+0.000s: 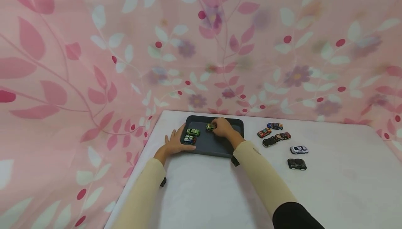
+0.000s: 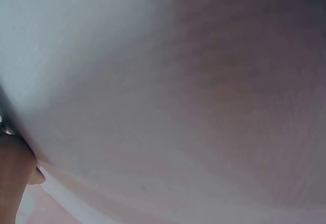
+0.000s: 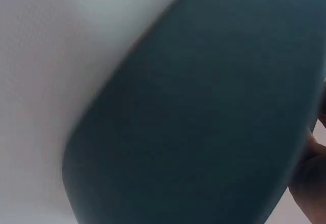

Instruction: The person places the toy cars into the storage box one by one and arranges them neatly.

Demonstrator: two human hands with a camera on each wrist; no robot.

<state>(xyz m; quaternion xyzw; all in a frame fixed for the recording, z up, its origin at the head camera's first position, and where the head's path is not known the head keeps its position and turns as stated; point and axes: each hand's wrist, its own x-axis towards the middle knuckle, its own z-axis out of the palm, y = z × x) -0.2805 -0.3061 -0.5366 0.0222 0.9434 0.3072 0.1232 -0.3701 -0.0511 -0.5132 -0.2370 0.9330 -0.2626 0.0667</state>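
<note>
A dark grey tray (image 1: 216, 146) lies on the white table. My left hand (image 1: 173, 144) rests at its left edge, fingers spread, with the thumb along the near rim. Inside the tray, near that hand, are a green toy car (image 1: 193, 132) and a blue, white and green toy car (image 1: 190, 139). Over the tray's far middle, my right hand (image 1: 224, 128) pinches another green toy car (image 1: 209, 127), partly hidden by its fingers. The left wrist view shows mostly white cloth and a bit of the left hand (image 2: 15, 165); the tray (image 3: 198, 107) fills the right wrist view.
Right of the tray on the table stand several toy cars: a blue one (image 1: 275, 126), a red and green one (image 1: 264, 132), a red-orange one (image 1: 283, 136), a black one (image 1: 269, 142), a white one (image 1: 299, 150) and a dark one (image 1: 296, 164). Behind hangs pink floral cloth (image 1: 194, 58).
</note>
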